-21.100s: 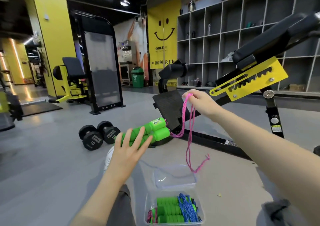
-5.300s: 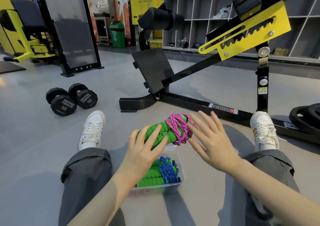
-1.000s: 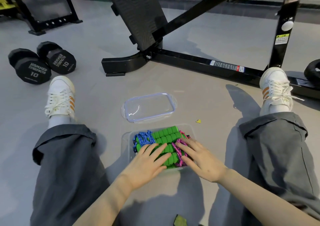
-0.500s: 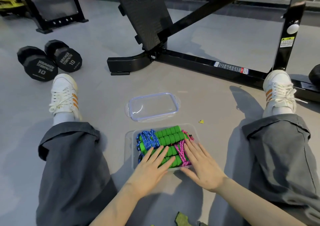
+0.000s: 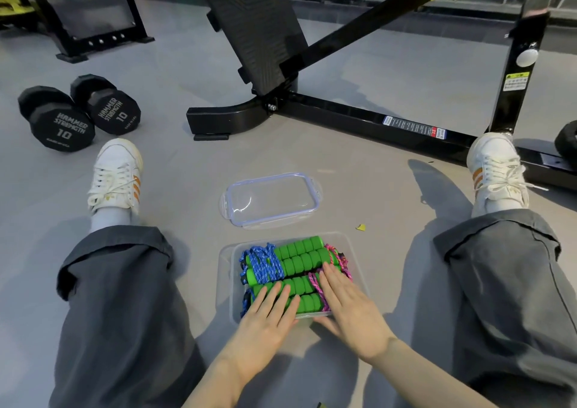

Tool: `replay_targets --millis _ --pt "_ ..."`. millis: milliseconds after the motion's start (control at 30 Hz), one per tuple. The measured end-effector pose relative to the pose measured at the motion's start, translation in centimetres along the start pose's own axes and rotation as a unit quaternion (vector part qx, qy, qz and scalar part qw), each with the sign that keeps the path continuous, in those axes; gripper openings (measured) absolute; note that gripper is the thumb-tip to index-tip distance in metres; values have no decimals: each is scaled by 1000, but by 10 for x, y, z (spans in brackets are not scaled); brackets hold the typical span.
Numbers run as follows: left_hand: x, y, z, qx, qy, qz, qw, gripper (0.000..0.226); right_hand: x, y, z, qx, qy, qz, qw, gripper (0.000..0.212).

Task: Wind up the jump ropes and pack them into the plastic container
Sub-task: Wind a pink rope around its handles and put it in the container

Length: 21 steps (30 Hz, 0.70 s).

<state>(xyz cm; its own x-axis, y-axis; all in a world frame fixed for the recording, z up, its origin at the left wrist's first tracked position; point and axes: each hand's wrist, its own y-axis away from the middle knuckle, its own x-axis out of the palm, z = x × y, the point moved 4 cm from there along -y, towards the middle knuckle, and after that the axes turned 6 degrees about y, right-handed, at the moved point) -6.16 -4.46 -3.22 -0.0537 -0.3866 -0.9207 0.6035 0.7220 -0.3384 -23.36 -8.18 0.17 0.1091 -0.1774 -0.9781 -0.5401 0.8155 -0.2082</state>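
ropes: wound green-foam-handled jump ropes (image 5: 299, 256) with blue and pink cords, inside clear rectangular plastic container (image 5: 226, 282) on floor (image 5: 175, 189) between the legs | left hand (image 5: 268, 323): fingers straight, released, pressing near handles | right hand (image 5: 349, 310): flat, unclenched, on pink cord | clear plastic lid (image 5: 271, 200): just beyond | black hexagonal dumbbells (image 5: 59, 126): far left

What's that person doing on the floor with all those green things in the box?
A person sits on the gym floor, packing jump ropes away. A blue rope and a pink rope, wound round green handles, lie in the clear plastic container between the legs. The left hand and right hand lie flat on top, fingers straight, pressing the bundles down. The lid lies on the floor just beyond the container, not yet on.
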Motion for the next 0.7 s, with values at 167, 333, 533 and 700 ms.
replay_targets --millis 167,333,533,700 --pt "-18 3 -2 7 3 7 1000 67 -5 10 8 2 -22 5 1000 67" --pt "-38 12 -10 -5 79 -13 997 33 -30 26 16 10 -76 -11 997 65" --pt "-46 -33 19 -266 151 89 948 72 -24 -22 12 65 -36 73 995 63" --pt "-19 -39 15 -304 149 92 937 74 -6 -29 11 44 -86 88 991 76"
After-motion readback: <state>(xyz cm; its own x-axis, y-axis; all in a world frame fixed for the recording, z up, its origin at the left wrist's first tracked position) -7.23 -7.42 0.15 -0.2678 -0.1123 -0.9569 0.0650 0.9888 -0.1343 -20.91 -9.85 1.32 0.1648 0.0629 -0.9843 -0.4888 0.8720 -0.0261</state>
